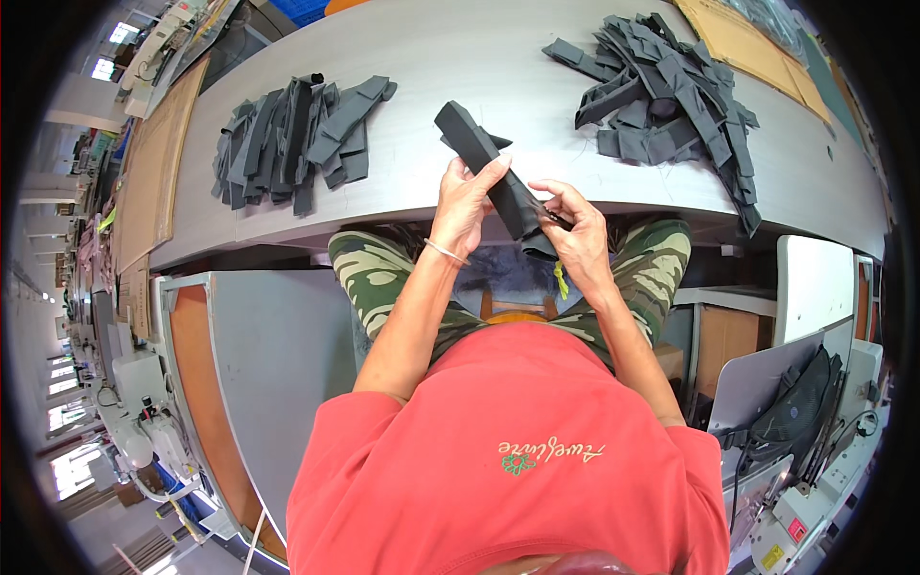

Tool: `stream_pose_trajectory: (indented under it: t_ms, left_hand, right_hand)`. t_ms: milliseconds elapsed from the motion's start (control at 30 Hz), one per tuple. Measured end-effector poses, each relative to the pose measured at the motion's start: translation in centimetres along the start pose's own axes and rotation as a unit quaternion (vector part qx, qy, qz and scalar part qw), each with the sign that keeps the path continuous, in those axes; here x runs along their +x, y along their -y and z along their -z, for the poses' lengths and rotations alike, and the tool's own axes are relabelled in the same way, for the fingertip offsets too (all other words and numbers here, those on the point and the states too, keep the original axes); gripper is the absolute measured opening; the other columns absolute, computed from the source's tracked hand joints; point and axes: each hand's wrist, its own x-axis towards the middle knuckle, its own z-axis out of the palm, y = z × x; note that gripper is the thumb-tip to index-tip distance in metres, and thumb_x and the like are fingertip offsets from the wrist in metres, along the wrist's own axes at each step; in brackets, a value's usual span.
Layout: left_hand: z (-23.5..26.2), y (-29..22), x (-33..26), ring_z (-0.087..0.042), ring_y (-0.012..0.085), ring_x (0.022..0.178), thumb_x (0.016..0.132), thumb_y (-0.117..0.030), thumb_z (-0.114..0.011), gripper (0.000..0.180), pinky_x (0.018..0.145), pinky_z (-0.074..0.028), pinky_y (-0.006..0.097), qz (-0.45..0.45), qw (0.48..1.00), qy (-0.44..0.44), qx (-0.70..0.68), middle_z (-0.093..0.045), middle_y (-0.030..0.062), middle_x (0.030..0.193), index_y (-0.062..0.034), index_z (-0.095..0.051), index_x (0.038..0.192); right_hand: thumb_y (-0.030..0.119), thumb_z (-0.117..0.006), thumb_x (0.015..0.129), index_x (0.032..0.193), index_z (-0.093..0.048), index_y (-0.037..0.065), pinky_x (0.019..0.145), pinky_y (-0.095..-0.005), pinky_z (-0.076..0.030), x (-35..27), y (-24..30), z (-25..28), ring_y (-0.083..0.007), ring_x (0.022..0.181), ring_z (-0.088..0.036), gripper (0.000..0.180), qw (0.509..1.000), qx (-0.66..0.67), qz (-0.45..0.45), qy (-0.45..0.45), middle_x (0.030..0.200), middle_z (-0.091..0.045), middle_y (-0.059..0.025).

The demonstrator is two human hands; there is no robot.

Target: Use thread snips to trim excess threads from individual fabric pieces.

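Note:
My left hand (467, 203) grips a dark grey folded fabric strip (500, 182), thumb on top, and holds it slanting over the table's near edge. At the strip's lower end is my right hand (578, 240), its fingers closed round a small black tool, seemingly thread snips (557, 220). A yellow-green ribbon (561, 279) hangs below that hand. The snips' tips touch or nearly touch the fabric; which of the two I cannot tell. Farther left lies a row of similar strips (283, 144), and at the far right a looser heap of strips (671, 96).
The pale table (431, 57) curves across in front of me. Cardboard sheets lie at its left (168, 163) and far right. A grey cabinet panel (278, 355) stands by my left side. To my right are a white board (815, 287) and a black bag (795, 402).

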Motion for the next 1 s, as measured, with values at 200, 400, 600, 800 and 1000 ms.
stream_pose_trajectory:
  t_ms: [200,400,600,800,1000]
  left_hand:
    - [2.1,1.9,1.6,-0.060,0.0112,0.079,0.081,-0.022,-0.075,0.032,0.065,-0.051,0.028,-0.015,0.996,-0.008,0.093,-0.059,0.0022,0.086,-0.0046,-0.054,0.100]
    - [0.9,1.5,-0.6,-0.058,0.0116,0.074,0.081,-0.012,-0.074,0.029,0.067,-0.051,0.028,0.006,1.000,-0.028,-0.002,-0.060,0.0031,0.087,-0.0022,-0.055,0.101]
    - [2.0,3.4,-1.0,-0.057,0.0124,0.074,0.084,-0.008,-0.068,0.017,0.072,-0.049,0.027,0.071,0.991,-0.018,-0.116,-0.058,0.0033,0.086,-0.0061,-0.055,0.095]
    - [2.4,3.7,-1.5,-0.057,0.0105,0.074,0.079,-0.005,-0.065,0.029,0.067,-0.043,0.025,0.056,0.998,-0.011,-0.040,-0.060,0.0034,0.086,-0.0044,-0.050,0.105]
    - [0.8,2.2,-2.7,-0.060,0.0132,0.075,0.082,-0.009,-0.067,0.044,0.067,-0.047,0.027,-0.020,0.998,-0.034,-0.058,-0.059,0.0038,0.087,-0.0042,-0.039,0.115]
  right_hand:
    - [-0.008,-0.060,0.073,0.108,-0.066,0.011,0.069,-0.0240,-0.045,-0.2,-0.2,0.1,-0.0104,0.072,-0.053,0.041,0.998,-0.047,0.015,0.026,0.079,-0.058,-0.0027]
    - [-0.006,-0.060,0.066,0.099,-0.067,0.013,0.062,-0.0322,-0.049,-0.3,-0.3,-0.5,-0.0247,0.069,-0.062,0.038,0.976,-0.182,0.117,-0.043,0.084,-0.061,-0.0065]
    - [-0.003,-0.063,0.067,0.097,-0.068,0.016,0.054,-0.0383,-0.046,-1.0,-1.2,-1.5,-0.0268,0.061,-0.058,0.036,0.938,-0.282,0.185,-0.078,0.074,-0.052,-0.0056]
    - [-0.008,-0.059,0.069,0.100,-0.069,0.009,0.066,-0.0287,-0.049,-1.1,-1.5,-1.5,-0.0191,0.072,-0.063,0.037,0.977,-0.191,0.082,-0.045,0.085,-0.062,-0.0066]
    - [-0.003,-0.059,0.079,0.101,-0.069,0.004,0.079,-0.0267,-0.049,-0.2,-2.0,-0.3,-0.0138,0.086,-0.063,0.025,0.999,0.019,0.026,0.031,0.094,-0.068,-0.0061]
